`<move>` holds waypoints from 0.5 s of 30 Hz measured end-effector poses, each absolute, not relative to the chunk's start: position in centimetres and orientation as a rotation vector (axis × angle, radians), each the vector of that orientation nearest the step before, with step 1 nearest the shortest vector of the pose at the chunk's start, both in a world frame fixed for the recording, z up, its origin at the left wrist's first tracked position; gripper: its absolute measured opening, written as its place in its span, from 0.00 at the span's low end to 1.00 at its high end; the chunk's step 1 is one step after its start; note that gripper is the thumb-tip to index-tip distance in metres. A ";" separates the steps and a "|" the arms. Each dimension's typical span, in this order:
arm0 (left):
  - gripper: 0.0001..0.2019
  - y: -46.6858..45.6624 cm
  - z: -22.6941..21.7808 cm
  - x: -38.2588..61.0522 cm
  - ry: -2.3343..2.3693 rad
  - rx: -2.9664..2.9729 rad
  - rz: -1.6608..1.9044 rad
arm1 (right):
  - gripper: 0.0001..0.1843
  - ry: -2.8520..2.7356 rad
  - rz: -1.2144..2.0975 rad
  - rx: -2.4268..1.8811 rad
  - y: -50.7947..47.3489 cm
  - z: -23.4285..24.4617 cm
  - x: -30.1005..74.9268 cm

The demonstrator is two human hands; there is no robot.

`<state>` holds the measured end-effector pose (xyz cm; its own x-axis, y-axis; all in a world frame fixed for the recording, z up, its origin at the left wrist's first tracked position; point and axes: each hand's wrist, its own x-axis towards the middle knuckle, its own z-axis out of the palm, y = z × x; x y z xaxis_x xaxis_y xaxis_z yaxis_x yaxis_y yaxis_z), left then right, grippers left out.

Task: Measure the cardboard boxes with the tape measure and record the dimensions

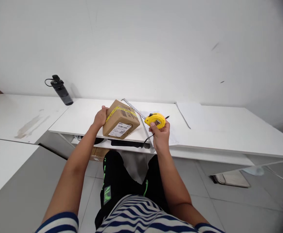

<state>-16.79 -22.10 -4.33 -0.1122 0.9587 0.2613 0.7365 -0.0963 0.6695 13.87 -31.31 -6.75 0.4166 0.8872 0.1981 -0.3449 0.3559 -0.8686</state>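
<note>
My left hand (100,117) grips the left side of a small brown cardboard box (120,120), which is tilted above the desk. Yellow tape runs over the box, and a white printed label is on the side facing me. In my right hand (161,134) is a yellow tape measure (155,120), held by its case with the thumb in front. Its metal blade (134,108) is drawn out to the upper left, passing behind the box's right side. A dark pen tip shows just right of the case. Paper sheets lie on the desk under my right hand.
A dark water bottle (62,90) stands at the back left by the wall. White sheets (192,115) lie on the white desk (229,129) to the right. Below is a shelf with a black flat object (125,143). Another cardboard box (99,154) sits under the desk.
</note>
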 end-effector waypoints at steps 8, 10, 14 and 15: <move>0.19 -26.4 -10.5 -19.2 2.466 1.636 0.824 | 0.37 -0.793 1.022 -0.847 -32.9 -8.0 10.1; 0.18 -26.7 -11.3 -19.2 2.463 1.647 0.871 | 0.36 -0.844 1.029 -0.847 -32.9 -8.4 9.6; 0.15 -26.2 -11.5 -20.0 2.205 1.367 1.162 | 0.37 -0.991 0.990 -0.789 -30.5 -7.8 10.0; 0.17 -26.1 -11.3 -20.4 2.050 1.252 1.264 | 0.38 -1.038 0.989 -0.761 -29.5 -7.4 10.3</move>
